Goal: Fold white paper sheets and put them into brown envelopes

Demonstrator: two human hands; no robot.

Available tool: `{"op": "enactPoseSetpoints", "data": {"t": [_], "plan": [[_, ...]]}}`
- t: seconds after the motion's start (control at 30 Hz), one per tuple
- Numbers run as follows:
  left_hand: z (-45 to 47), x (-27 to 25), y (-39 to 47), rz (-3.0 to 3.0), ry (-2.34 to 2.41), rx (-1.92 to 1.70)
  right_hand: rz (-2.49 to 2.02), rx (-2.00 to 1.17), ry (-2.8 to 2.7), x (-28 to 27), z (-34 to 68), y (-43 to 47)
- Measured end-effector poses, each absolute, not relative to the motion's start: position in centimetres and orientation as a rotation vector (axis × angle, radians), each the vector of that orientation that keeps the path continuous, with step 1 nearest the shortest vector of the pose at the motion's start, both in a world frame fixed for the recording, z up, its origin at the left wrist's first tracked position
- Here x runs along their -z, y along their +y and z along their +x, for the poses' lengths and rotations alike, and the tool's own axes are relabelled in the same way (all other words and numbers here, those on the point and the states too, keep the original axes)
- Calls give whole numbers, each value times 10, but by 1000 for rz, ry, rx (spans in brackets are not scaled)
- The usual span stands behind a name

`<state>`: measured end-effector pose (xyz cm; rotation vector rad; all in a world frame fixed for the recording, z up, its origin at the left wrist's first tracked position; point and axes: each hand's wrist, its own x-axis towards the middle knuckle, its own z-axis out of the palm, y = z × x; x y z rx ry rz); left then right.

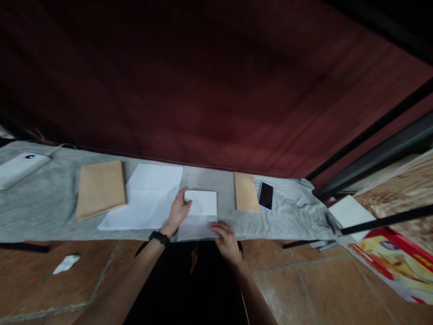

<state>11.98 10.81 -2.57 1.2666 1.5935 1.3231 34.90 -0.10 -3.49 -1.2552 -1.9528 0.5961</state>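
A white sheet of paper [201,204] with a crease across its middle lies on the grey cloth in front of me. My left hand [179,210], with a black band on the wrist, pinches its left edge, the thumb resting on the upper half. At the lower right edge, my right hand [226,240] has its fingers curled over the paper; part of its grip is hidden. Just left of my left hand is a pile of larger white sheets [149,196], also creased across. A thick brown envelope [101,188] overlaps the pile's left side.
To the right are a thinner brown envelope [246,192] and a phone [266,196] with a dark screen. A white device [23,168] with a cable sits at the far left. Behind the narrow cloth-covered table [287,225] hangs a dark red curtain [203,90]. Black bars [375,128] cross at right.
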Motion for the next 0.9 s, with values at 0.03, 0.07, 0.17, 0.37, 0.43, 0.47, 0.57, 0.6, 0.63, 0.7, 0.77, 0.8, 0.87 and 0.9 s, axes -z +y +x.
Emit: {"op": "enactPoseSetpoints", "data": {"t": [0.03, 0.07, 0.17, 0.37, 0.43, 0.47, 0.57, 0.6, 0.63, 0.7, 0.77, 0.8, 0.87, 0.9], "plan": [[119, 25, 106, 1399, 1659, -1307, -1253, -588, -1970, 36, 349, -2], [120, 23, 103, 1550, 1707, -1281, -1253, -587, -1984, 37, 350, -2], [129, 21, 97, 1972, 1609, -1106, -1248, -597, -2004, 40, 351, -2], [166, 35, 86, 2466, 1168, -555, -1196, -573, -2004, 46, 351, 0], [171, 41, 86, 2536, 1178, -461, -1185, -569, -2005, 47, 351, 1], [172, 44, 87, 2557, 1195, -425, -1180, -569, -2005, 47, 351, 1], [170, 47, 92, 2586, 1251, -339, -1170, -565, -2000, 49, 351, 0], [168, 47, 94, 2588, 1270, -317, -1171, -563, -1996, 49, 351, 0], [166, 47, 97, 2589, 1289, -298, -1173, -563, -1995, 50, 351, 0], [161, 47, 101, 2590, 1325, -277, -1182, -568, -1997, 50, 351, 0], [157, 48, 104, 2591, 1365, -280, -1194, -569, -1997, 50, 351, 0], [155, 49, 106, 2590, 1388, -289, -1196, -566, -1997, 51, 351, 0], [150, 50, 108, 2584, 1432, -311, -1194, -558, -2000, 51, 352, 0], [148, 51, 109, 2578, 1453, -319, -1191, -558, -2003, 51, 352, 0]]}}
